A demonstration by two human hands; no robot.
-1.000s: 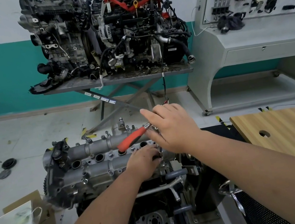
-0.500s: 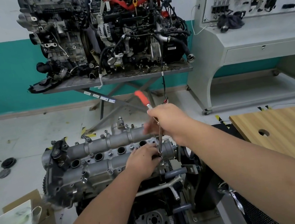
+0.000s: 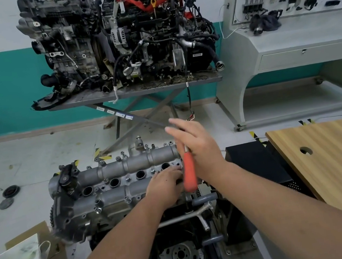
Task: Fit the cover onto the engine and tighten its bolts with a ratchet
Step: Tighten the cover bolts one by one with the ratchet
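Cover [image 3: 115, 179] sat on engine, left of both hands; bolts stood along its edges. Left hand [image 3: 164, 187] rested on cover's right end, fingers curled down at bolt; grasp itself hidden, cannot tell. Ratchet [image 3: 189, 171], orange handle pointing down, was just right of it. Right hand [image 3: 197, 145] touched ratchet shaft, fingers straight, released

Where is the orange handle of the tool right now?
In the head view, the orange handle sits near the middle, beside the right hand, pointing down over the right end of the cover, just right of the left hand.
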